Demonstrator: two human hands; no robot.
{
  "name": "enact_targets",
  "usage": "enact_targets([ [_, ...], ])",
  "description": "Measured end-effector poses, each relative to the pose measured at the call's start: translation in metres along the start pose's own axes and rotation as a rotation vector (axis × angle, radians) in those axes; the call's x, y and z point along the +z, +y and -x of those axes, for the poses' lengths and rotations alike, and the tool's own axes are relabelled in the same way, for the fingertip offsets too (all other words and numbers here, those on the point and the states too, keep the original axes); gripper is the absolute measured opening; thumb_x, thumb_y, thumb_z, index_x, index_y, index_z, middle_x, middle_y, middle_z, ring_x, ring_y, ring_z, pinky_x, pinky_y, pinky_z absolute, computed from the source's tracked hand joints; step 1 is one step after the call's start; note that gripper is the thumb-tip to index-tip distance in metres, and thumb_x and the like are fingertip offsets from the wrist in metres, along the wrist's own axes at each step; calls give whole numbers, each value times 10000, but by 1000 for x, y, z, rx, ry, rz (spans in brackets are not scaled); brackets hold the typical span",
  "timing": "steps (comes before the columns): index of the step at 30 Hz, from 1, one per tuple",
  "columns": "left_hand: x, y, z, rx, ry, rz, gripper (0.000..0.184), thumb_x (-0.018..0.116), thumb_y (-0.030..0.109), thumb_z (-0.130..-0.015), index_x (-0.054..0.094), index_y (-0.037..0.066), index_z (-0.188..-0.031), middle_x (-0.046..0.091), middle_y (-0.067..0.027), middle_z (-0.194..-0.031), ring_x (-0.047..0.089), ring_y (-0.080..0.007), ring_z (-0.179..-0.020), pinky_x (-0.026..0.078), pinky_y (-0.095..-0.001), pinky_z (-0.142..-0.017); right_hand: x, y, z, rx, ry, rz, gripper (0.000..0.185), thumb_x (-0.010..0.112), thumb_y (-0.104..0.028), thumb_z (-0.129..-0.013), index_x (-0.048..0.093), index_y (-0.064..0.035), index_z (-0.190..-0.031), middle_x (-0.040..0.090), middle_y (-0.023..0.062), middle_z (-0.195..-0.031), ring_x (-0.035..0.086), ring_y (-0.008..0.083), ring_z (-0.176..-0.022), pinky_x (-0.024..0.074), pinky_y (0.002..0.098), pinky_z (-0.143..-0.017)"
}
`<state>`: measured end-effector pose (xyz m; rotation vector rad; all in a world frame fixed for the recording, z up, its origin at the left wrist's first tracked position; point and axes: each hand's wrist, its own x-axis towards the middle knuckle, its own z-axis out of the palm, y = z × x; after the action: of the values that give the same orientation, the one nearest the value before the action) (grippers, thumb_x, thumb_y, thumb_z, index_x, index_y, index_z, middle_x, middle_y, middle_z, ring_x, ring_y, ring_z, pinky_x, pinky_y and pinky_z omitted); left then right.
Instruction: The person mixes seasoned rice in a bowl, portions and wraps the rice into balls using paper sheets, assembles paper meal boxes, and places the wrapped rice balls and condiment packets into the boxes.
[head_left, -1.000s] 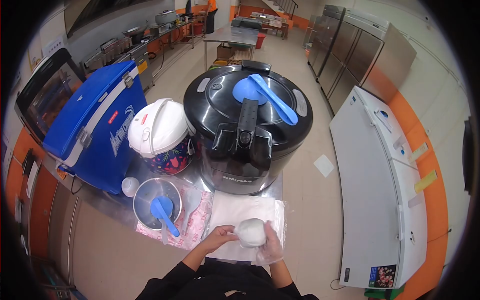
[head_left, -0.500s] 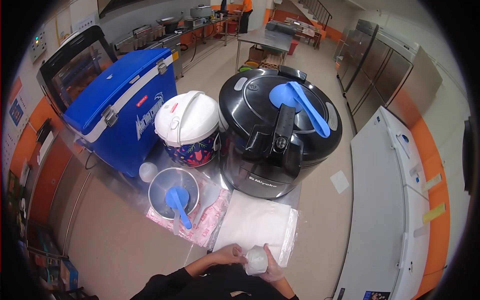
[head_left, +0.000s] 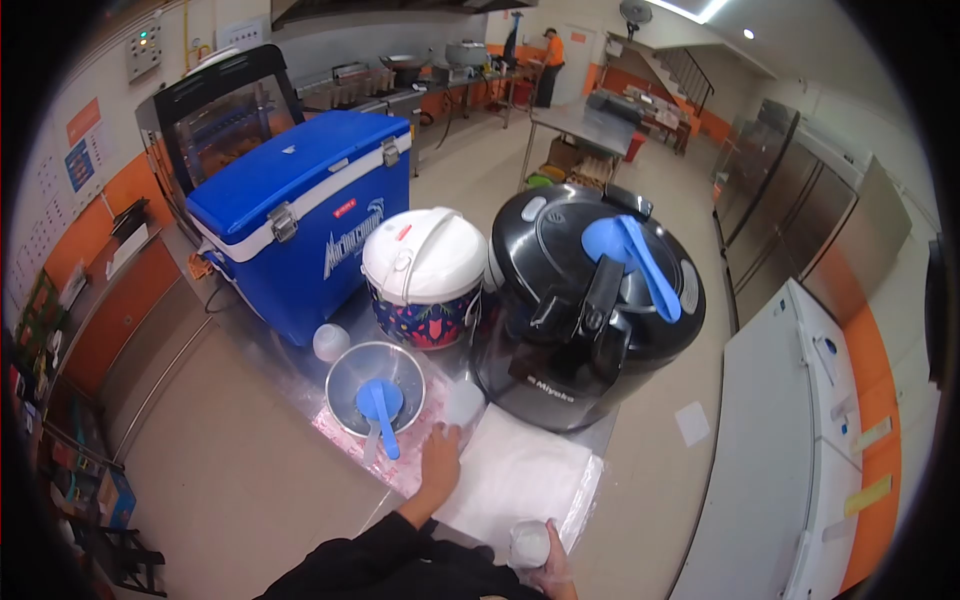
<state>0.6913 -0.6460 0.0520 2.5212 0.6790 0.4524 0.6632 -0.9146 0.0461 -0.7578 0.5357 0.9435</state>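
My left hand (head_left: 440, 462) reaches over the pink-printed packet (head_left: 340, 428), its fingers closed around the handle of a white rice paddle (head_left: 464, 402). My right hand (head_left: 556, 560), which seems to be in a clear plastic glove, grips a white, cup-shaped thing (head_left: 530, 543) near my body; its exact kind is unclear. Between my hands lies a stack of white sheets (head_left: 525, 465) in clear plastic. Left of the paddle, a steel bowl (head_left: 345, 375) holds a blue ladle (head_left: 380, 400) and a pale handle.
Behind the bowl stand a white bottle-like object (head_left: 330, 342), a flowered rice cooker (head_left: 425, 260) and a blue cooler box (head_left: 300, 215). A large black Miyako cooker (head_left: 540, 350) carries another blue ladle (head_left: 640, 255). A chest freezer (head_left: 770, 440) is at right. Far back, a person (head_left: 550, 68) stands.
My left hand has left the white cup-shaped thing and moved forward to the paddle's handle. My right hand still holds the white thing. The view has tilted up and swung left.
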Motion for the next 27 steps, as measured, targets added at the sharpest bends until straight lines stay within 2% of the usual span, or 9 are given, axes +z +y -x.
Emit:
enact_targets([
  [7,29,42,48,63,-312,243,348,489,-39,-729,488,36,-1069,460,-207,-1120,535,-376,-956,446,-440,-802,-20,-33,-4,-121,56,110,459,430,-494,-912,607,-105,-1079,657,56,-988,612,254,-908,492,376,-814],
  [11,31,40,61,248,-31,213,392,501,86,-827,452,17,-1209,426,-251,-1255,507,-378,-1079,413,-436,-921,6,-54,-8,-5,-133,185,462,437,-447,-923,591,-54,-1112,632,93,-1053,574,239,-1004,450,362,-898],
  [13,-24,60,66,149,-142,449,430,508,197,-863,440,19,-1248,414,-269,-1301,490,-376,-1135,386,-442,-978,64,-42,3,-474,-198,574,443,440,-378,-933,547,-21,-1172,603,121,-1106,553,233,-1034,430,365,-919],
  [16,-110,40,68,-771,-748,1896,482,561,239,-909,387,49,-1316,392,-111,-1348,378,-251,-1258,345,-402,-1016,160,-16,19,-850,-285,1097,433,441,-268,-936,457,15,-1263,563,155,-1164,543,230,-1041,422,375,-924],
  [20,-167,-57,72,-627,-459,1763,529,565,280,-896,370,72,-1341,501,-79,-1270,509,-221,-1147,429,-405,-957,285,56,11,-1547,-452,1889,433,515,-228,-896,465,14,-1252,559,148,-1177,554,228,-1012,449,369,-877],
  [22,-213,-119,75,-707,-357,1939,520,561,257,-887,374,72,-1336,483,-101,-1293,498,-247,-1166,410,-422,-977,364,82,-7,-1236,-408,2065,385,462,-363,-921,557,-26,-1081,613,161,-936,582,325,-886,461,463,-770],
  [25,-282,-199,83,-674,-191,2030,555,559,278,-845,378,73,-1328,457,-158,-1319,479,-321,-1189,364,-464,-1018,480,80,-101,-2332,-135,1821,267,479,-185,-902,547,-28,-1107,569,192,-1031,527,362,-908,432,477,-745],
  [26,-303,-224,86,-633,-150,2039,561,557,287,-837,380,73,-1325,453,-170,-1319,473,-331,-1193,357,-470,-1022,523,73,-127,-2082,-22,1848,228,455,-151,-905,550,-37,-1078,580,187,-960,546,323,-879,436,448,-741],
  [27,-321,-241,88,-593,-106,2056,568,555,297,-830,382,74,-1323,450,-182,-1319,467,-341,-1198,350,-477,-1027,560,57,-171,-1606,-310,1408,231,474,-220,-915,569,-25,-993,597,127,-784,575,253,-696,459,396,-635],
])
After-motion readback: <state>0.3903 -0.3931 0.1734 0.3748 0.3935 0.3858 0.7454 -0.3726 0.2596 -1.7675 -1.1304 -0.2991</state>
